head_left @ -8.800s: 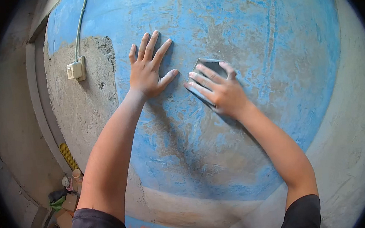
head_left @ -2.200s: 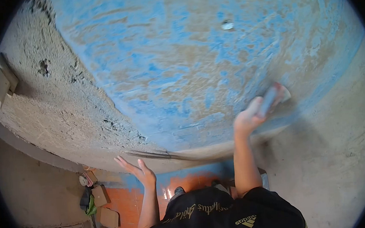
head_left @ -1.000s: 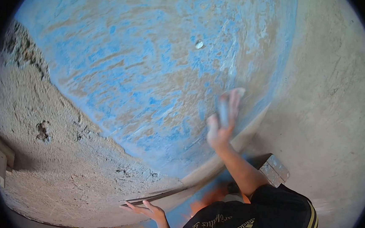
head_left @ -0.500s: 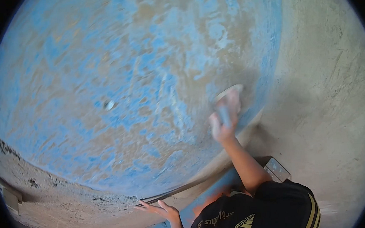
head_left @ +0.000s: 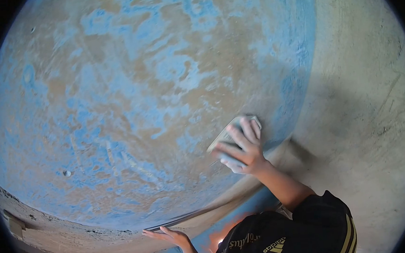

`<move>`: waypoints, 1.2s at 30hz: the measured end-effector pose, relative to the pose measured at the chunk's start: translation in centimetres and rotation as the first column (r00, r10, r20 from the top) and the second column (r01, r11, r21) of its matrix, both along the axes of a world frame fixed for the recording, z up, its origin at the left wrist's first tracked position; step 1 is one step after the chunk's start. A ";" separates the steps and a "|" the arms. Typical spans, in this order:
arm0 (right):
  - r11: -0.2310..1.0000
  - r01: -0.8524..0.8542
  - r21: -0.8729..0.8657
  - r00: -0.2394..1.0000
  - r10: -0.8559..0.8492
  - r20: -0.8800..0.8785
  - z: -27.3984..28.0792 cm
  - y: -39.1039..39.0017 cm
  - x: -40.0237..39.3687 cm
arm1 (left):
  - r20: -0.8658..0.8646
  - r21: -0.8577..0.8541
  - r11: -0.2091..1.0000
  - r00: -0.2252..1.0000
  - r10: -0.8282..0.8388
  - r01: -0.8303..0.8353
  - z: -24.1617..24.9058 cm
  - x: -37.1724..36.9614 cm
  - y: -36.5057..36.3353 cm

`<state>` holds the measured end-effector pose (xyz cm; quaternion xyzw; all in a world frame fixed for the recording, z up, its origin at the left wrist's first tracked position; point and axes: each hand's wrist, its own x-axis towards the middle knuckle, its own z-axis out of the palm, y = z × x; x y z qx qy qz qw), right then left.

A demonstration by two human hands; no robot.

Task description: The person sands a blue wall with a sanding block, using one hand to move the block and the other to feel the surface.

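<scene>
My right hand (head_left: 246,147) is wrapped over a flat, pale sanding block (head_left: 221,137), its fingers dusted white and slightly blurred. The block lies against a large wall surface (head_left: 129,80) patched in blue and grey-brown, near its lower right part. Down at the wall's bottom edge, my left hand (head_left: 170,237) is open, fingers stretched out, beside a dark thin strip (head_left: 171,221). Its fingertips are right at the strip's left end.
Bare grey wall (head_left: 360,92) borders the blue area on the right. A rough pale ledge (head_left: 69,232) runs along the bottom left. A small pale round spot (head_left: 67,173) shows on the blue wall. Orange and blue areas lie below, by my black shirt (head_left: 285,236).
My view has shifted, so the wall's markings sit lower and further left. My right hand with the sanding block has turned, the block now slanting down to the left. My left hand stays open low down.
</scene>
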<state>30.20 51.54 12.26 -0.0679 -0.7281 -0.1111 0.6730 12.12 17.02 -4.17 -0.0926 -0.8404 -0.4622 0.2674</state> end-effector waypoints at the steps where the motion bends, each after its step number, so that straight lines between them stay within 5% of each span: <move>1: 1.000 0.010 0.003 1.000 -0.010 0.026 -0.1 1.0 0.8 | 0.011 -0.005 1.000 1.000 -0.009 0.010 -0.2 0.6 0.7; 2: 1.000 0.020 0.006 0.998 -0.020 0.051 -0.1 2.1 1.6 | 0.024 -0.010 1.000 1.000 -0.017 0.018 -0.4 1.3 1.3; 4: 0.912 -0.172 -0.373 0.901 -0.007 -0.433 1.5 4.3 1.5 | 0.037 -0.006 0.999 0.999 -0.039 0.039 0.3 3.0 2.8; 7: 0.926 -0.189 -0.326 0.901 0.031 -0.433 3.2 3.4 1.4 | 0.057 -0.004 0.998 0.997 -0.059 0.059 0.1 4.0 3.6; 9: 0.994 -0.106 -0.035 0.990 0.109 0.093 1.4 1.4 2.3 | 0.065 -0.001 0.998 0.995 -0.069 0.069 0.0 4.4 3.8; 11: 0.982 -0.143 -0.126 0.988 0.135 -0.076 0.7 2.5 2.4 | 0.059 0.011 0.997 0.995 -0.079 0.078 0.4 4.3 3.9; 12: 0.896 -0.306 -0.320 0.932 0.214 -0.293 0.5 4.0 2.7 | 0.053 0.001 0.996 0.995 -0.084 0.084 0.5 4.2 3.7; 14: 0.827 -0.305 -0.473 0.832 -0.010 -0.555 3.6 5.4 3.2 | 0.050 -0.014 0.995 0.994 -0.100 0.100 0.6 4.4 3.6; 17: 0.939 -0.145 -0.311 0.953 0.049 -0.298 3.8 2.4 1.9 | 0.076 -0.018 0.995 0.992 -0.097 0.099 0.5 4.8 4.1; 18: 0.988 -0.065 -0.138 0.998 0.061 -0.028 3.4 1.3 2.7 | 0.062 -0.014 0.995 0.993 -0.097 0.098 0.3 4.7 4.1; 20: 0.986 -0.012 -0.164 0.996 -0.003 -0.092 2.4 3.0 2.8 | 0.027 0.005 0.995 0.995 -0.096 0.096 -0.5 4.3 4.7; 24: 0.911 -0.139 -0.389 0.853 -0.090 -0.515 3.9 6.6 2.6 | 0.015 0.081 0.992 0.996 -0.093 0.091 0.1 5.3 5.9; 26: 0.981 -0.005 -0.194 0.977 -0.037 -0.210 3.4 4.7 2.1 | 0.021 0.070 0.994 0.996 -0.089 0.087 0.3 5.5 6.0; 29: 0.996 0.067 -0.065 0.998 -0.067 0.001 2.3 2.8 2.6 | 0.023 0.046 0.994 0.995 -0.100 0.098 -0.4 4.9 5.3; 31: 0.991 0.081 -0.106 0.984 -0.096 -0.148 3.4 5.9 3.2 | 0.039 0.056 0.992 0.992 -0.118 0.116 0.3 5.2 5.2; 32: 0.935 0.150 -0.321 0.948 -0.229 -0.223 3.7 5.9 3.7 | 0.050 0.065 0.991 0.991 -0.122 0.118 0.4 5.6 5.2; 34: 0.933 0.060 -0.355 0.985 -0.113 -0.129 4.4 3.6 3.4 | 0.064 0.094 0.987 0.989 -0.134 0.128 0.0 5.4 4.9; 36: 0.987 0.037 -0.153 0.998 -0.045 -0.045 2.7 1.3 2.3 | 0.060 0.083 0.987 0.988 -0.145 0.140 -0.4 5.2 4.9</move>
